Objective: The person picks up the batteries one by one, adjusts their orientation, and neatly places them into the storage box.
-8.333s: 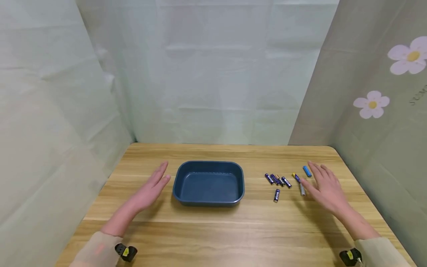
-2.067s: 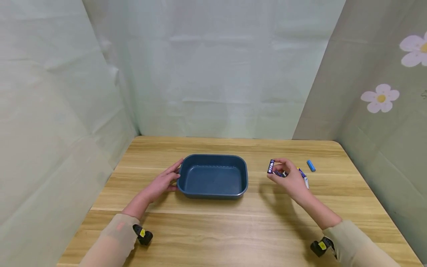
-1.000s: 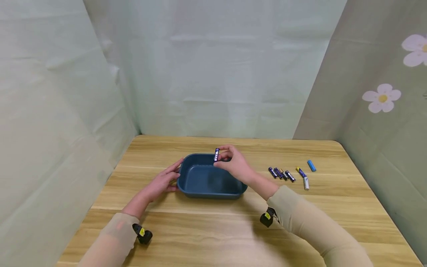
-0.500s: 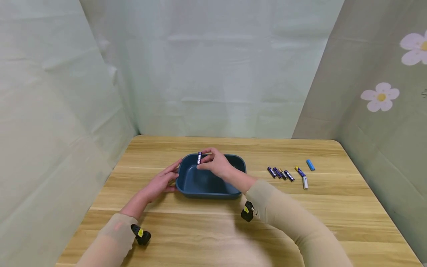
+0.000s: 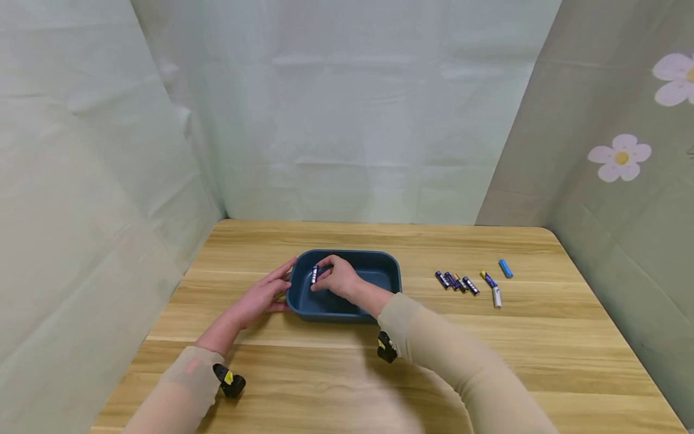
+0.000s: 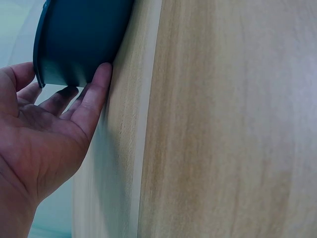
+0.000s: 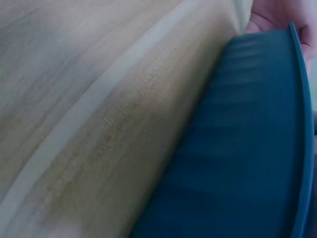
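My right hand (image 5: 338,278) is lowered inside the dark blue rectangular tray (image 5: 374,314), near its left end. Between thumb and fingers it pinches a dark blue and white battery (image 5: 314,275), held nearly upright. At the tray's left end, my left hand (image 5: 264,301) rests its spread fingers against the outer wall. The left wrist view shows those fingertips on the wall of the tray (image 6: 81,39), close to its rim. From the right wrist, the tray's long side (image 7: 228,144) fills much of the view, and the held battery is out of sight.
Right of the tray lie several dark batteries (image 5: 457,282) in a row. Farther right are a yellow and blue battery (image 5: 488,279), a white one (image 5: 496,297) and a light blue one (image 5: 505,269). Pale curtains (image 5: 358,120) enclose the wooden table (image 5: 303,374).
My right hand picked up the battery that lay apart in front, carried it left over the tray and lowered it inside. My left hand came to the tray's left end and stays there.
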A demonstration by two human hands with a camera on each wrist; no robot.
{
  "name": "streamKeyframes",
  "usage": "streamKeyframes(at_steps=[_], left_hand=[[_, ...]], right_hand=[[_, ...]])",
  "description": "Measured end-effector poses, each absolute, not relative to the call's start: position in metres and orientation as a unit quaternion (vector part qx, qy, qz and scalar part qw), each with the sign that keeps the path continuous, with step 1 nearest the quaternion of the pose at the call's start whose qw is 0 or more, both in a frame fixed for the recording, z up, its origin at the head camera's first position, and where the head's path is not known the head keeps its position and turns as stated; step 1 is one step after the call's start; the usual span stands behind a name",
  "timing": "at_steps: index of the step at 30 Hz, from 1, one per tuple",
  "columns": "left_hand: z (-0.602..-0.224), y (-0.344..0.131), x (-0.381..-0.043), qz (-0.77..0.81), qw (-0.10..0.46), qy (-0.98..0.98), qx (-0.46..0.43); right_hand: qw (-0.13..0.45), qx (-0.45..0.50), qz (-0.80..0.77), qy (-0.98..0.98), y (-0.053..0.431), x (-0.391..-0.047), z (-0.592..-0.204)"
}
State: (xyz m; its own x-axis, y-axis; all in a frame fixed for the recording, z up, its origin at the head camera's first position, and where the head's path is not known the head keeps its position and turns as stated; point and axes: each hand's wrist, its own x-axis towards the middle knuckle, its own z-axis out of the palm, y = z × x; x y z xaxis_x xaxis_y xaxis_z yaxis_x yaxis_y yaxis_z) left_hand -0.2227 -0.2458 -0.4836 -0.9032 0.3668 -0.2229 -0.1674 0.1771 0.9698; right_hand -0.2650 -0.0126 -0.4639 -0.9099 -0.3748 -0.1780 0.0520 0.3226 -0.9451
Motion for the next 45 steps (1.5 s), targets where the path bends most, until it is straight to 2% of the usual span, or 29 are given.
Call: streamKeyframes(at_steps=[27, 36, 45], left_hand=[[-0.479, -0.245, -0.225, 0.638, 0.205, 0.737, 0.089], [-0.481, -0.245, -0.225, 0.637, 0.206, 0.739, 0.079], [-0.479, -0.244, -0.221, 0.644, 0.211, 0.732, 0.072]], right_hand=[[0.179, -0.098, -0.481, 0.852, -0.026, -0.274, -0.48], [0.167, -0.106, -0.446, 0.873, -0.025, -0.266, -0.474], [0.181, -0.123, -0.471, 0.854, -0.024, -0.264, -0.474]])
